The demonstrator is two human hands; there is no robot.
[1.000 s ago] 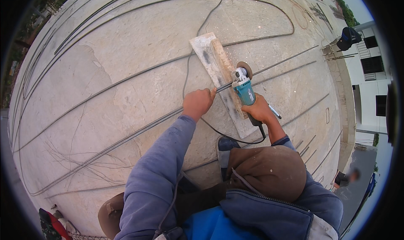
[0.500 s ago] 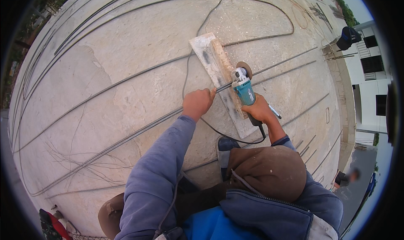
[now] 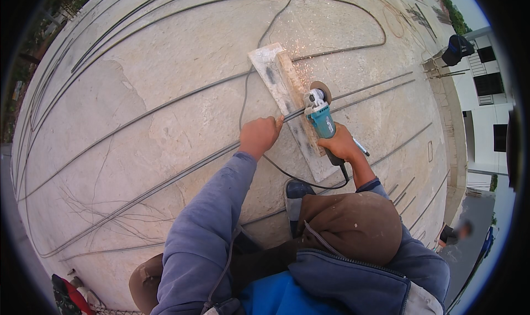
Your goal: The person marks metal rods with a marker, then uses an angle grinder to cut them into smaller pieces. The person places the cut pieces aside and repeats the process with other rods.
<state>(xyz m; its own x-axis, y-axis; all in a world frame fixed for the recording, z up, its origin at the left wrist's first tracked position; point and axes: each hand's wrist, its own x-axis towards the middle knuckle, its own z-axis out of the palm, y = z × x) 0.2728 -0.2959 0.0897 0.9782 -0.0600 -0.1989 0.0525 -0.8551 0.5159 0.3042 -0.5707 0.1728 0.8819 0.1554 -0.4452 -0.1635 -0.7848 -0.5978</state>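
My right hand (image 3: 340, 143) is wrapped round the body of a teal angle grinder (image 3: 322, 119). The brown disc (image 3: 321, 90) of the grinder meets the steel bars, and orange sparks (image 3: 301, 53) spray away to the far side. My left hand (image 3: 260, 136) is closed round a pair of long grey steel bars (image 3: 187, 170), just left of the wooden plank. Under the bars lies this whitish plank (image 3: 273, 77), with a narrower wood strip on it. The grinder's dark cord (image 3: 323, 187) loops back past my shoe.
Long steel bars (image 3: 165, 101) lie across the concrete floor (image 3: 182, 55), several more at far left and right. Thin wires (image 3: 113, 211) are scattered at left. A dark cap (image 3: 457, 50) sits at the right edge on bar ends. Another person (image 3: 454, 233) is beyond the edge at lower right.
The sparks have grown brighter and more orange. One bar end past the disc has shifted slightly left. My hands hold nearly the same place.
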